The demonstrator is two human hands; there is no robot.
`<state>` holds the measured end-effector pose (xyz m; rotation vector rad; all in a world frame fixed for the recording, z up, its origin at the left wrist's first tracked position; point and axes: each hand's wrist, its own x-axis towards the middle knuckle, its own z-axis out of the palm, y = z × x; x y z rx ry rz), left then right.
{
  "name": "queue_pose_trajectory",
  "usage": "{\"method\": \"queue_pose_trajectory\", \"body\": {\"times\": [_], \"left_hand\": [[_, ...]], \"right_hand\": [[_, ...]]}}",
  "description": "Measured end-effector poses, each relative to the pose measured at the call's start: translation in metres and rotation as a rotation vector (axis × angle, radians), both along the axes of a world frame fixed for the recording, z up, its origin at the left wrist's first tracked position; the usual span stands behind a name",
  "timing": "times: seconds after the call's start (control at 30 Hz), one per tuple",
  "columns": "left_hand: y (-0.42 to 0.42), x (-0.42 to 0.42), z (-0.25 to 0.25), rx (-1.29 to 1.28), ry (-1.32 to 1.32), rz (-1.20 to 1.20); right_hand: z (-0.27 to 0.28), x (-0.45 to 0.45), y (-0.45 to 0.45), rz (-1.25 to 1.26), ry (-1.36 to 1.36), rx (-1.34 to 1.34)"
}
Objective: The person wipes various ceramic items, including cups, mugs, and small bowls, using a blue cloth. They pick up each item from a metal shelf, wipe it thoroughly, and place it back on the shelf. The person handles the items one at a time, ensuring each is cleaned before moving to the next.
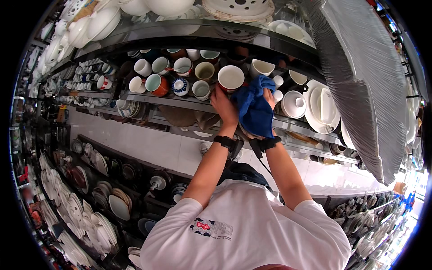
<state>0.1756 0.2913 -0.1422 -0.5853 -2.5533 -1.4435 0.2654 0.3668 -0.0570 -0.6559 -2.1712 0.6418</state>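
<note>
My left hand (224, 105) is at the near left side of a large mug (231, 77) with a white inside and a dark red outer wall. Its fingertips are partly hidden against the mug. A crumpled blue cloth (255, 107) hangs from my right hand (269, 98), and its upper part lies close to the mug's right side. To the left stand a small grey-white cup (201, 90), a blue-and-white patterned ceramic piece (180, 86) and an orange mug (157, 84) with a pale green inside. Right of the cloth is a white lidded pot (293, 104).
A glass shelf (202, 28) with white tureens overhangs the mugs. White oval plates (322, 108) lean at the right, beside a large grey pleated covering (364, 74). Behind me, across the pale tiled floor (135, 135), low racks hold stacked plates (120, 204).
</note>
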Motion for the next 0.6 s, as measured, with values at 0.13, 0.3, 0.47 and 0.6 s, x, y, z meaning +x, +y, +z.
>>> {"method": "queue_pose_trajectory", "body": {"times": [0.13,0.3,0.47,0.6], "left_hand": [[0.003,0.003,0.005,0.007,0.016,0.022],[0.009,0.004,0.009,-0.038,-0.061,0.071],[0.014,0.009,0.011,-0.11,-0.039,0.099],[0.012,0.008,0.003,-0.137,0.068,0.084]], "right_hand": [[0.012,0.02,-0.007,0.039,0.098,-0.025],[0.025,0.059,-0.045,0.068,0.081,-0.097],[0.032,0.096,-0.076,0.091,0.021,-0.213],[0.029,0.127,-0.08,0.049,-0.084,-0.174]]}}
